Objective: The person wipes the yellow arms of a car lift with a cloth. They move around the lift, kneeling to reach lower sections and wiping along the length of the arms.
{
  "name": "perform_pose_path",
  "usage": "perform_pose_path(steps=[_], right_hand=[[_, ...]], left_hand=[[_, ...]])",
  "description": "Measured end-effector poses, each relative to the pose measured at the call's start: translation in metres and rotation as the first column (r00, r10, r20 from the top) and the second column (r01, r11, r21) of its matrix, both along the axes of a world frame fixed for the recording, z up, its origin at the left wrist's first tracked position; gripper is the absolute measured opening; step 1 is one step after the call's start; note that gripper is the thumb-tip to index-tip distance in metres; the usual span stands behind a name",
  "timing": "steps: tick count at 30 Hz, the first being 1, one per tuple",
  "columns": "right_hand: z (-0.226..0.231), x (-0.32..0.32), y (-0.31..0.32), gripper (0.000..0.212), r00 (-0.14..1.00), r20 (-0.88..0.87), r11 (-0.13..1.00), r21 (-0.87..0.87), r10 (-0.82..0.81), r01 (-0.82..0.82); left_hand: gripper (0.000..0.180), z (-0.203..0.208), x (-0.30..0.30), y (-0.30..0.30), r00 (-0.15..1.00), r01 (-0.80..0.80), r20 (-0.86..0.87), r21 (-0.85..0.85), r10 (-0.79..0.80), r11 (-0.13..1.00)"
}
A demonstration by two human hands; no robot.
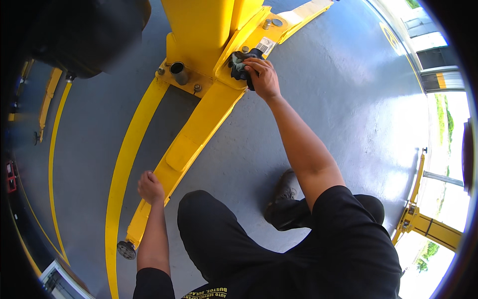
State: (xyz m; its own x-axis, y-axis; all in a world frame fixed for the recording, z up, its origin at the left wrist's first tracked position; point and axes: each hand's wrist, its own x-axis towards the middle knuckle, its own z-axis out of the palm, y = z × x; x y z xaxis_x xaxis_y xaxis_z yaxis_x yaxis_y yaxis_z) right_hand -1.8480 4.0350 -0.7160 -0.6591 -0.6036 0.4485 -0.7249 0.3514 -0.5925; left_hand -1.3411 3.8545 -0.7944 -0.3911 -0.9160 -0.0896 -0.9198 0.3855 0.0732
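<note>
My right hand [263, 77] is closed on a crumpled dark rag [241, 67] with a pale grey patch. It presses the rag against the yellow lift arm [199, 130], near the arm's pivot end at the foot of a yellow lift post [199, 30]. Further down the same arm, my left hand [151, 188] is at its left edge with the fingers curled in. Whatever those fingers may hold is hidden. A round dark lifting pad [126, 249] sits at the arm's near end.
A short metal tube [178, 73] and bolts stand on the post's base plate. A second yellow arm [306, 19] reaches away to the far right. A big dark rounded object [92, 37] hangs at upper left. My boot [285, 192] is on the grey floor [348, 99].
</note>
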Motion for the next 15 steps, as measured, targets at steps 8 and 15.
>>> perform_pose_path(steps=[8, 15], right_hand=[[-0.004, -0.095, -0.015, 0.021, 0.948, -0.072, 0.951, -0.009, -0.31, 0.31], [-0.007, -0.156, -0.033, 0.021, 0.923, -0.132, 0.904, 0.194, -0.361, 0.381]], left_hand=[[0.02, 0.07, -0.209, 0.047, 0.59, 0.534, -0.636, -0.155, -0.498, 0.831], [0.032, 0.104, -0.398, 0.079, 0.229, 0.885, -0.415, -0.287, -0.881, 0.366]])
